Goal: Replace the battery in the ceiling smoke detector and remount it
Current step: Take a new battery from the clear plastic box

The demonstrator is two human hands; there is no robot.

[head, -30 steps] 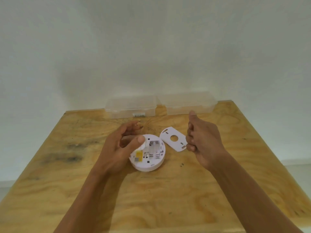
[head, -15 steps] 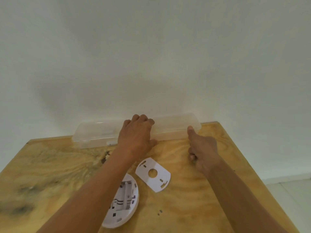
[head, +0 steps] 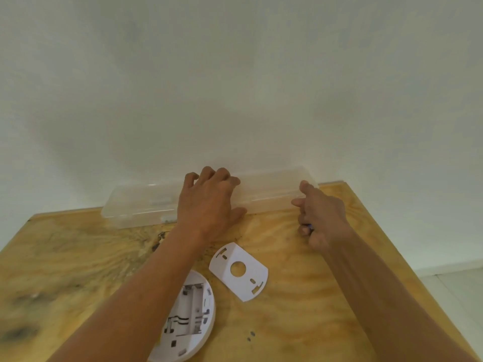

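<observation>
Fingers of left hand [head: 209,202] curl over clear plastic box [head: 138,207], contents unclear; right hand [head: 320,218] pinches something small and dark

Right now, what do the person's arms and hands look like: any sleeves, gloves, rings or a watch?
Both forearms are bare up to the frame edge, with no sleeves showing. The left hand and right hand wear no gloves, and no ring, watch or wristband is visible.
</observation>
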